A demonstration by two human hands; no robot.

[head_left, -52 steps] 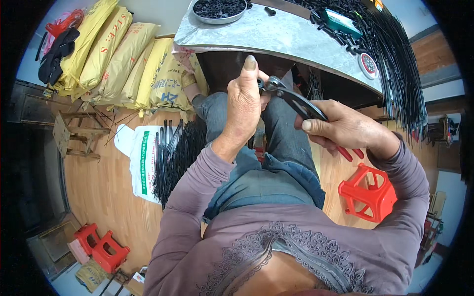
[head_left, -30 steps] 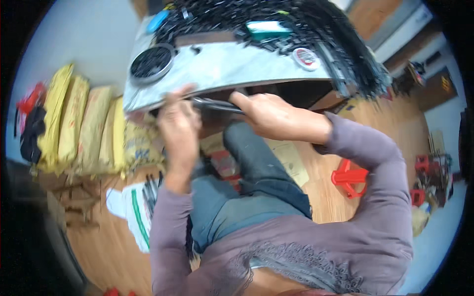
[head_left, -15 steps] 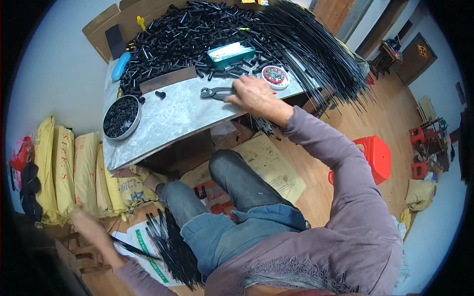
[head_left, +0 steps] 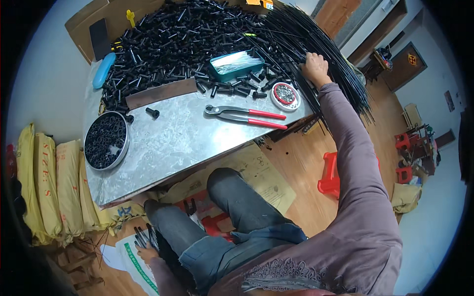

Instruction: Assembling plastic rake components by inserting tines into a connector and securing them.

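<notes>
Down low, the person's left hand (head_left: 146, 252) is at the dark rods (head_left: 143, 237) on a white sack (head_left: 132, 262); its grip cannot be told. Farther off, red-handled pincers (head_left: 253, 111) lie on the table (head_left: 168, 143). Beyond, the right hand (head_left: 316, 68) curls over long black rods (head_left: 340, 69), whether clasping any is unclear.

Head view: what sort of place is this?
Likely a small assembly workshop, perhaps in a home: black parts heaped on a table, red-handled pincers and a bundle of long black rods.

Black rods (head_left: 345, 79) partly hidden by hands (head_left: 316, 68); red stool (head_left: 328, 186), by sleeve (head_left: 363, 163).
</notes>
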